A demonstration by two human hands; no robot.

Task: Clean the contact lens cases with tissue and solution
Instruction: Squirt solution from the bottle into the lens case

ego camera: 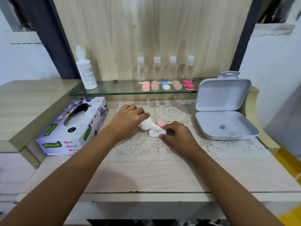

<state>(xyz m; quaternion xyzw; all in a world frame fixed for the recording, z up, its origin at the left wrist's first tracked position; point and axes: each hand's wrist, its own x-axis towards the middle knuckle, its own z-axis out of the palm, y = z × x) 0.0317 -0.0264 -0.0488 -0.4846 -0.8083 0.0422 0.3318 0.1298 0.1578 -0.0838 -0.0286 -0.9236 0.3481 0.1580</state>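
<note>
A white contact lens case (154, 133) lies open on the lace mat (162, 149). My left hand (128, 116) grips a small white solution bottle (149, 124), tilted so its nozzle points down at the case. My right hand (176, 133) pinches the right end of the case against the mat. A pink cap (161, 123) lies just behind the case. The tissue box (71, 128) sits at the left with tissue showing in its slot.
A glass shelf (114, 90) at the back carries a tall white bottle (85, 69), several clear bottles (157, 69) and several coloured lens cases (166, 85). An open grey plastic box (224, 115) stands at the right. Bare desk lies in front of the mat.
</note>
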